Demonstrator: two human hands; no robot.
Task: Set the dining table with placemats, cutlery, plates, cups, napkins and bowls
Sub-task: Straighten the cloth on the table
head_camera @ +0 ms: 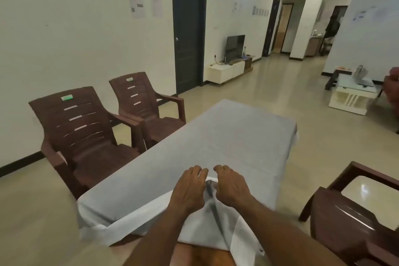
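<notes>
Both forearms enter from the bottom edge and reach forward over the near end of the bench (226, 136). Left hand (190, 188) lies palm down on the grey tablecloth (216, 142), fingers curled at the tips and bunching a fold of the fabric. Right hand (231, 185) sits just beside it in the same posture, fingers bent and gathering the cloth; a raised ridge of fabric stands between the two hands. Each grip is partly closed on cloth, not spread flat. Whether the thumbs take part in the pinch cannot be told.

Tablecloth coverage: the cloth runs the full length of the bench top and drapes over the near end, where a paler underside shows in loose folds at the near left corner. No placemats, cutlery, plates, cups, napkins or bowls are visible on the cloth.

Surroundings: two brown plastic armchairs (86, 127) stand side by side along the left of the bench, close to a white wall. A third brown armchair (354, 214) stands at the right. A dark door (187, 28), a television (235, 46) on a low white cabinet, and a white coffee table (350, 96) lie beyond.
</notes>
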